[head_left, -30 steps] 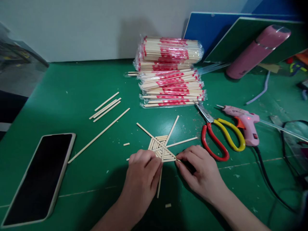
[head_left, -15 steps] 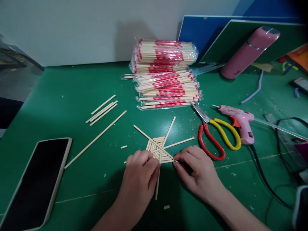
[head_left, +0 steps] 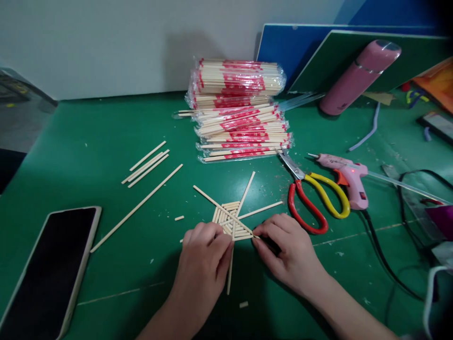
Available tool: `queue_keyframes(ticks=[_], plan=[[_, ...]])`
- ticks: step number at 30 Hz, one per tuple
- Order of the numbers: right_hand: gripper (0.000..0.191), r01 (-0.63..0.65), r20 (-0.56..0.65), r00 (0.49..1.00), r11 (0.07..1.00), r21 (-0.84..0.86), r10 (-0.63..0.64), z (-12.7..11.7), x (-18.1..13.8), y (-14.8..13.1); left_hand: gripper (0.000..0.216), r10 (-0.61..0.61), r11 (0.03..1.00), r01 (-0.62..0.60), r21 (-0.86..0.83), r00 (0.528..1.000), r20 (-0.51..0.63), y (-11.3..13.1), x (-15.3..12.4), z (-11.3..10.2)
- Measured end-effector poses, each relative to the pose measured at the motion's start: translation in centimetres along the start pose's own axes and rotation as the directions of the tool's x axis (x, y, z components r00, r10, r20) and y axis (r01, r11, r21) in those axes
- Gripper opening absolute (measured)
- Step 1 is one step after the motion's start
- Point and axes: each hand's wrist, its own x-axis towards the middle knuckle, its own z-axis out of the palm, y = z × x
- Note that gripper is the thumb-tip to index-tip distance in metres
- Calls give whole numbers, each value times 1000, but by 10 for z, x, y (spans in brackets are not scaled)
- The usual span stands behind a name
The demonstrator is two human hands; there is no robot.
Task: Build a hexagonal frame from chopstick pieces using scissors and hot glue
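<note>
A web-like frame of wooden sticks [head_left: 241, 229] lies on the green table, with crossed long sticks and rows of short pieces between the spokes. At its lower left, my left hand [head_left: 205, 255] is closed on the frame, thumb and fingers by the end of the lowest short stick. My right hand [head_left: 286, 245] pinches the frame's lower right spoke, where that short stick's other end meets it. The fingertips partly hide both ends. Right of the frame lie scissors [head_left: 300, 175] with red and yellow handles, blades parted, and a pink glue gun [head_left: 348, 177] with its red light lit.
Wrapped chopstick bundles [head_left: 240, 113] are piled against the wall. Loose sticks [head_left: 146, 163] and a phone [head_left: 51, 269] lie at left. A pink bottle [head_left: 357, 80] stands at the back right before leaning boards [head_left: 318, 61]. The glue gun's black cord [head_left: 378, 255] runs down the right side.
The whole view has shifted slightly, so things appear a little further left. Both hands keep the same grip on the stick frame.
</note>
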Motion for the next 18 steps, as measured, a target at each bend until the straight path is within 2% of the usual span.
queue_keyframes(ticks=[18], plan=[[11,0,-14,1000,1000,-23,-1,-1,0,-2,20,-15,1000,15,-4,1000,19,2,0,-1]])
